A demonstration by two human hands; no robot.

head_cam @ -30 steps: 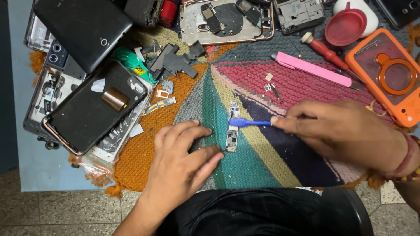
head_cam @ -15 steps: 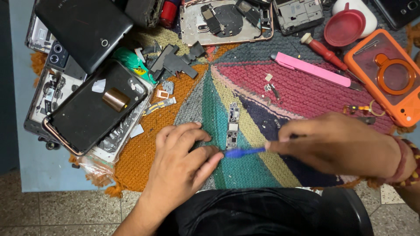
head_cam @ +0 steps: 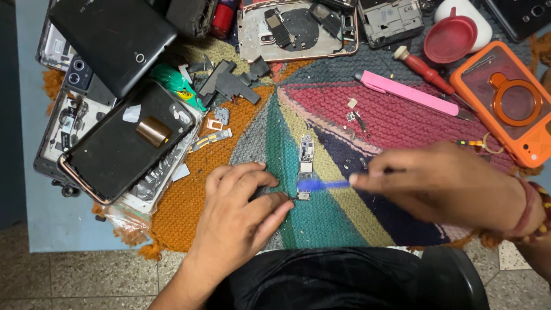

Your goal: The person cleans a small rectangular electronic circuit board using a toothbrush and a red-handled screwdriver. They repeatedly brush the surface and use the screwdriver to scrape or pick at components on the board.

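Green-edged circuit strip [head_cam: 305, 167]: light, thin, fragile; left hand [head_cam: 241, 212] fingertips pin lower end, right hand [head_cam: 447, 183] pinches blue tool [head_cam: 322, 184]

The round knitted mat [head_cam: 356, 224] shows wedges of orange, grey, teal green, olive yellow, dark navy and crimson red. The thin plastic tool [head_cam: 321, 184] is bright blue. The small narrow circuit board [head_cam: 305, 166] is silver-grey with dark patches. The flat plastic pry bar [head_cam: 404, 92] is pink. The screwdriver handle [head_cam: 425, 72] is red with a cream cap. The round plastic dish [head_cam: 450, 39] is red. The rubber phone case [head_cam: 508, 100] is orange with a matching ring. The glossy phone back panel [head_cam: 123, 140] is black with a copper-coloured patch. The counter [head_cam: 49, 218] is pale blue. The wrist threads [head_cam: 534, 206] are red and orange.
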